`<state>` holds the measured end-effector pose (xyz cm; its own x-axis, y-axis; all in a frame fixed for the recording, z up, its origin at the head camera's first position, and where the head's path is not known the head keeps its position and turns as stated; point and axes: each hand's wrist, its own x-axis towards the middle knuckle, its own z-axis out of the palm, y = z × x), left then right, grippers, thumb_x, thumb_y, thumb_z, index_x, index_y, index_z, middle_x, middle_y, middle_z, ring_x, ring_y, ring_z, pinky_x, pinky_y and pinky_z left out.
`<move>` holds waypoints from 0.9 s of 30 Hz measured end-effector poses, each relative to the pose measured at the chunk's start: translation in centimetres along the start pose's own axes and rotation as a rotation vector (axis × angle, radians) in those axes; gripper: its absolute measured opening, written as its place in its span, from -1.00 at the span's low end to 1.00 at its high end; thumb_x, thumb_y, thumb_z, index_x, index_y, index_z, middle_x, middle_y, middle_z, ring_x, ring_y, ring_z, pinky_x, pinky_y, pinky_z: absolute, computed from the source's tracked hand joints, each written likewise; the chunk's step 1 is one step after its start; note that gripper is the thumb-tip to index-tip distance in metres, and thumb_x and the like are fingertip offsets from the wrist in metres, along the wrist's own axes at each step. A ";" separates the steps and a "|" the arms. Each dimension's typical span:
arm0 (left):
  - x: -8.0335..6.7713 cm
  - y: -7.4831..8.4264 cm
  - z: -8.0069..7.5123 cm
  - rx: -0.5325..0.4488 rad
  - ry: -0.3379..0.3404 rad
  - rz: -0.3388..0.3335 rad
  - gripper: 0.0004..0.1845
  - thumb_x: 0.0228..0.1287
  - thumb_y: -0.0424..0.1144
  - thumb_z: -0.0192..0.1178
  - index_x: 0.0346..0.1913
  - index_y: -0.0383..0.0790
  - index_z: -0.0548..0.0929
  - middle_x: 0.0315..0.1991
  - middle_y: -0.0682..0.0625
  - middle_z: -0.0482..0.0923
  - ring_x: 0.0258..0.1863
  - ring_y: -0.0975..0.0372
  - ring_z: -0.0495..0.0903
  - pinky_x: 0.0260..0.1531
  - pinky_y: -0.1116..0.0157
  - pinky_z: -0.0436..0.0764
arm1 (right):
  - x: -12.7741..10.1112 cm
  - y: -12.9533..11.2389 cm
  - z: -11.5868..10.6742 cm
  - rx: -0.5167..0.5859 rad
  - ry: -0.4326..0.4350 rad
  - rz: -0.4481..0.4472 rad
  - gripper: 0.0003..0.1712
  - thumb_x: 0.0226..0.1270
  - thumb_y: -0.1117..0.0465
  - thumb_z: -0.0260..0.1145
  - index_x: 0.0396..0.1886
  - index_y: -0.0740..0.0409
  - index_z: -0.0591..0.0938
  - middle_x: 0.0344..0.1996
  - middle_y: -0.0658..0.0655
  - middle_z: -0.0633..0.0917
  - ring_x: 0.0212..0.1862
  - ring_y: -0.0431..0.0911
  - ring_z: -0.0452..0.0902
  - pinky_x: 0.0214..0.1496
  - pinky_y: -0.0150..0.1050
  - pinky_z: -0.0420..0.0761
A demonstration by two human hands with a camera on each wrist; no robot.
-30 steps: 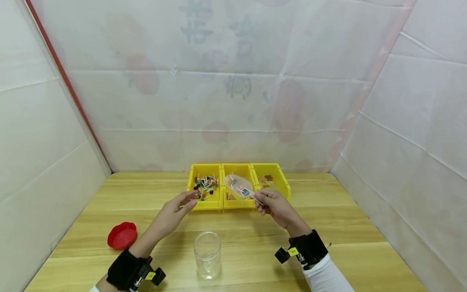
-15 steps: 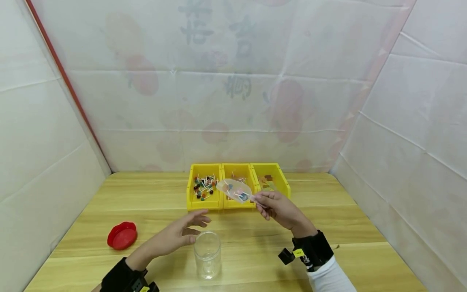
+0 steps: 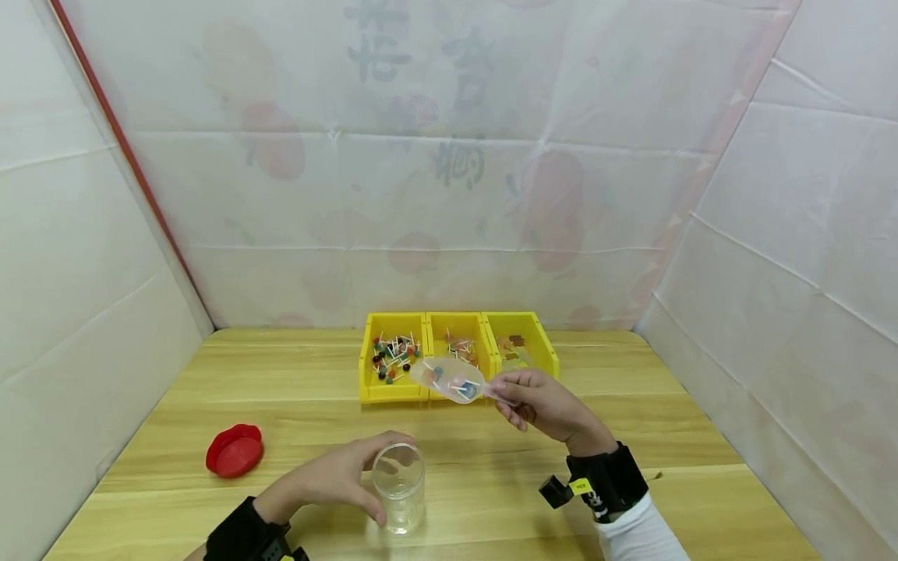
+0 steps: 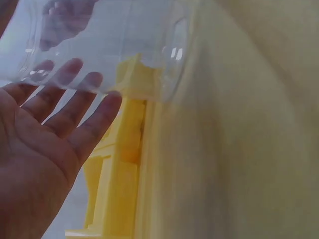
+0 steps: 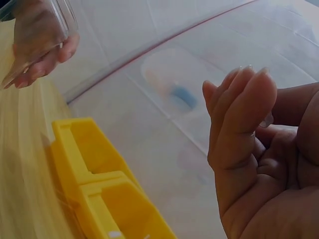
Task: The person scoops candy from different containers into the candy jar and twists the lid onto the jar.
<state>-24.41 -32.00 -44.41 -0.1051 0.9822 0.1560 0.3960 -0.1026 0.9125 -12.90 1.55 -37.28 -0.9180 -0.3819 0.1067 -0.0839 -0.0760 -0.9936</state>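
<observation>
In the head view, the left hand (image 3: 337,477) rests against the side of a clear jar (image 3: 398,487) that stands upright and open on the wooden desk (image 3: 701,460), near the front edge; its fingers curve round the glass, so it seems to steady the jar. The right hand (image 3: 543,405) is raised between the jar and the yellow bins (image 3: 459,354) and pinches the handle of a clear scoop (image 3: 449,379), which carries a few small lollipops, one of them blue. The scoop is higher than the jar's mouth and a little behind it, not yet over it. A red lid (image 3: 235,451) lies on the desk well apart to the left. In the left wrist view, the palm of the left hand (image 4: 47,164) is open with nearly straight fingers, and the fingertips (image 4: 107,102) touch the wall of the jar (image 4: 99,45); the yellow bins (image 4: 117,189) show behind. In the right wrist view, the fingers of the right hand (image 5: 259,164) are bent toward the palm, and the scoop (image 5: 172,82) appears only as a pale blur with a blue spot; how the handle sits in the grip cannot be told here. To do this step well, the scoop should probably be kept level until it is right above the mouth, then tipped slowly, while the left hand keeps the jar from sliding.
</observation>
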 end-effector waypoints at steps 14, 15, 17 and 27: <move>0.8 0.7 1.1 0.192 0.250 -0.167 -0.30 0.16 -0.08 0.43 0.34 -0.12 0.39 0.18 -0.09 0.53 0.14 0.05 0.51 0.00 0.01 0.52 | -0.1 0.4 0.0 0.043 -0.103 0.056 -0.63 0.62 0.31 -0.12 -0.07 0.36 0.63 -0.50 -0.02 0.61 -0.62 -0.30 0.40 -0.59 -0.47 0.40; 0.8 0.7 1.1 0.186 0.254 -0.170 -0.30 0.16 -0.09 0.43 0.34 -0.12 0.39 0.18 -0.10 0.53 0.14 0.04 0.50 0.01 0.01 0.52 | -0.1 0.4 -0.1 0.047 -0.109 0.059 -0.63 0.62 0.32 -0.12 -0.06 0.40 0.61 -0.50 -0.02 0.61 -0.62 -0.30 0.40 -0.59 -0.48 0.42; 0.9 0.7 1.1 0.176 0.258 -0.170 -0.29 0.16 -0.10 0.43 0.34 -0.13 0.38 0.19 -0.11 0.52 0.15 0.03 0.50 0.04 0.00 0.52 | -0.1 0.5 -0.2 0.054 -0.126 0.064 -0.64 0.61 0.33 -0.12 -0.04 0.46 0.59 -0.51 -0.02 0.61 -0.62 -0.31 0.41 -0.58 -0.49 0.43; 0.9 0.5 1.3 0.153 0.270 -0.173 -0.26 0.15 -0.10 0.44 0.37 -0.10 0.37 0.16 -0.16 0.53 0.13 -0.03 0.51 0.03 -0.06 0.53 | -0.2 0.9 -0.5 0.029 -0.205 0.081 -0.65 0.60 0.33 -0.10 -0.03 0.46 0.58 -0.53 -0.03 0.58 -0.61 -0.32 0.43 -0.57 -0.50 0.48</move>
<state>-23.09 -30.93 -44.36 -0.4115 0.9039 0.1170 0.4811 0.1064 0.8702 -12.98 2.02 -38.22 -0.8230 -0.5670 0.0347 0.0013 -0.0630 -0.9980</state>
